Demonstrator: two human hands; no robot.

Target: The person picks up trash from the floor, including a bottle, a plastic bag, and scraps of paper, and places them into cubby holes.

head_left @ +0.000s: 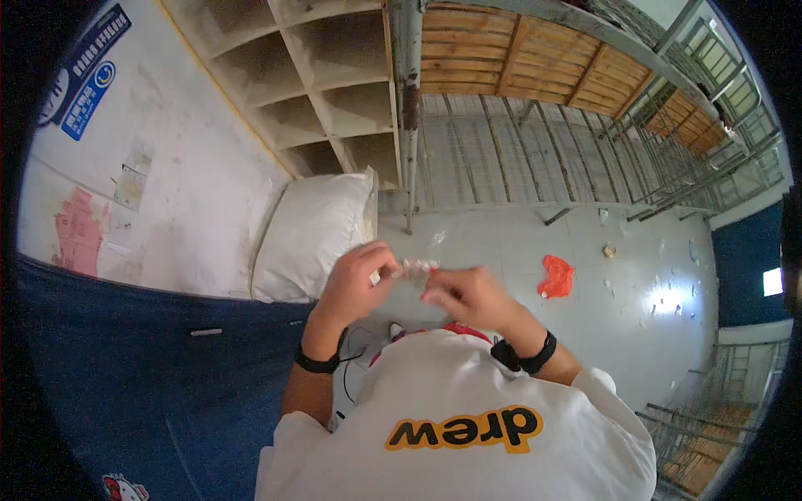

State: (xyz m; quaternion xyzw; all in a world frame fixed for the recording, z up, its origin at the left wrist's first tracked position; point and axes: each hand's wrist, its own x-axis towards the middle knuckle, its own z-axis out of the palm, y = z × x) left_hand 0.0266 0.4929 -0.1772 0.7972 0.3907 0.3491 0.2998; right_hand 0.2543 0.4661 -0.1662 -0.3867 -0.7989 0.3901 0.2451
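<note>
Between my two hands, at chest height, stretches a small crumpled strip of clear, whitish plastic (413,269) with a touch of red at its right end. My left hand (357,282) is closed on the left end, and something small and pale shows by its fingertips. My right hand (472,296) is closed at the other end, thumb against the fingers and a little blurred. What exactly the strip is cannot be made out. Just past my left hand, a full white sack (313,230) leans against the wall.
A cubby shelf (322,83) stands behind the sack. Metal bunk bed frames (518,150) with wooden slats (501,54) run along the far side and right. On the grey floor lie an orange-red plastic bag (557,275), a small yellowish roll (609,250) and scattered scraps. Dark blue wall (184,359) at left.
</note>
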